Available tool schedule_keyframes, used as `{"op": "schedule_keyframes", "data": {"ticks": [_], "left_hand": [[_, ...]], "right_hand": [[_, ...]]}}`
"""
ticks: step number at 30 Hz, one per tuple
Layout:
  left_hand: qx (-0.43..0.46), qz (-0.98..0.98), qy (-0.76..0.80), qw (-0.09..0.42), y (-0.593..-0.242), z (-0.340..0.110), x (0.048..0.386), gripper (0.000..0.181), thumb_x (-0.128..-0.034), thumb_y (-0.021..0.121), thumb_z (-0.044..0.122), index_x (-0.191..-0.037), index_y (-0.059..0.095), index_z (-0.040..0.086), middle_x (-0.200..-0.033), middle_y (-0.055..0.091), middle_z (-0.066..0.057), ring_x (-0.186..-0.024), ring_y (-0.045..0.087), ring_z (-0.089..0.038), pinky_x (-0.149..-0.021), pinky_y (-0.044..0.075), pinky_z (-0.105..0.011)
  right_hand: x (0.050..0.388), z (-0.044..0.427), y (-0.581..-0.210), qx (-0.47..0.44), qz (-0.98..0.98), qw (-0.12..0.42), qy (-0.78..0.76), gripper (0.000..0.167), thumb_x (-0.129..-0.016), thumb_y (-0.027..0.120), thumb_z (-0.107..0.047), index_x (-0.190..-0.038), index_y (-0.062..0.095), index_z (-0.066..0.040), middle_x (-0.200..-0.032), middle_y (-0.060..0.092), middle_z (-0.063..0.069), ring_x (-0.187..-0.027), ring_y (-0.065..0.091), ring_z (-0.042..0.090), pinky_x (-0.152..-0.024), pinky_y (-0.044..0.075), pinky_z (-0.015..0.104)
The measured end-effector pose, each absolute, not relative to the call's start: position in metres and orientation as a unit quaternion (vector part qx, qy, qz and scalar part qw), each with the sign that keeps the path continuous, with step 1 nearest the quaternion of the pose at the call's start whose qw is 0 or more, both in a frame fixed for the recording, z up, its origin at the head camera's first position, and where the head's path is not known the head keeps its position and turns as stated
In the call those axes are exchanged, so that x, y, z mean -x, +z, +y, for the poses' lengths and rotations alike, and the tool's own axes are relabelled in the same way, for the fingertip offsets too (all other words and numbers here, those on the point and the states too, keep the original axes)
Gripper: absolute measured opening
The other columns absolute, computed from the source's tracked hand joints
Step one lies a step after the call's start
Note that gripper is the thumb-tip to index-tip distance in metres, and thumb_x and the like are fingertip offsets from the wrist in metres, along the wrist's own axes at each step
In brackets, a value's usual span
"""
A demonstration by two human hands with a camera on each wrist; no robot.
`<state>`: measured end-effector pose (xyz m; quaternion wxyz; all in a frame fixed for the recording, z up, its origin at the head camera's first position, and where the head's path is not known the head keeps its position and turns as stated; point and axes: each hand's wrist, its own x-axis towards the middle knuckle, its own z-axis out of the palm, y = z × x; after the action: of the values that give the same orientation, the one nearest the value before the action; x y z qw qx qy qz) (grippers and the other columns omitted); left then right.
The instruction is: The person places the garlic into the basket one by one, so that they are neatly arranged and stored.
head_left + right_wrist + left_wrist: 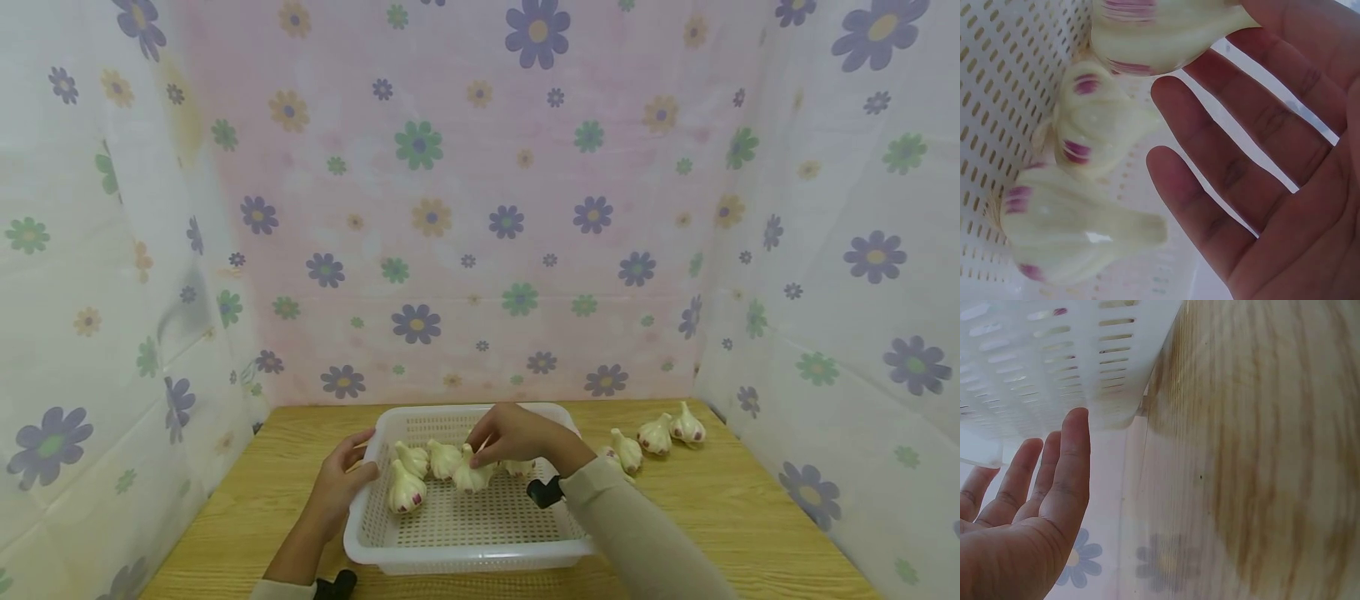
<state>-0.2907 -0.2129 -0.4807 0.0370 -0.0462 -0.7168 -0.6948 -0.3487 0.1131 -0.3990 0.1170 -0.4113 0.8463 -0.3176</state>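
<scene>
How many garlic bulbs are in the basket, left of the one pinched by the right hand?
3: a front bulb, a rear bulb behind it, and a middle bulb to their right. None seems hidden there.

Table (240,500): yellow-brown, wood-grain
Table centre: white rectangular perforated plastic basket (472,552)
Table right: cream, purple-marked garlic bulbs (655,435)

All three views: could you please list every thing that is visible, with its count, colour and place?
Basket: one, white, on the table
Bulbs in basket: at least four, cream with purple marks
Held bulb: one, cream and purple, at the basket
Bulbs on table: at least four, cream and purple, right of basket
Table: one, yellowish wood-grain, under basket
Flowered backdrop: three sides, pink behind, whitish beside
Wrist pieces: two, black, at wrists
Sleeves: two, beige, on forearms
Left hand: one, basket's left side
Right hand: one, pinching held bulb
</scene>
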Motion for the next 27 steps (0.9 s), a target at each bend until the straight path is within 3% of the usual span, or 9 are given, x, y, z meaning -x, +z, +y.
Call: {"op": "schedule_keyframes", "data": {"ticks": [9,27], "left_hand": [[0.046,-0.715,-0.697,0.038,-0.481,-0.213,0.291,0.064,-0.0889,0.061,-0.001,-0.15,0.049,0.013,-0.14,0.055,-0.025,-0.11,0.067,-0.032,-0.084,0.063,-0.046],[0.044,-0.719,-0.692,0.046,-0.484,-0.214,0.293,0.063,-0.0898,0.062,0.0,-0.15,0.05,0.013,-0.141,0.055,-0.025,-0.113,0.066,-0.033,-0.083,0.063,-0.046]], "right_hand": [[0.35,0.097,-0.405,0.4,0.855,0.136,-0.301,0.014,-0.088,0.082,-0.023,-0.102,0.083,-0.022,-0.105,0.076,-0.013,-0.094,0.073,0.007,-0.081,0.059,0.021],[0.35,0.079,-0.417,0.362,0.865,0.152,-0.312,0.011,-0.084,0.086,-0.021,-0.095,0.083,-0.023,-0.098,0.076,-0.015,-0.086,0.072,0.004,-0.076,0.059,0.023]]}}
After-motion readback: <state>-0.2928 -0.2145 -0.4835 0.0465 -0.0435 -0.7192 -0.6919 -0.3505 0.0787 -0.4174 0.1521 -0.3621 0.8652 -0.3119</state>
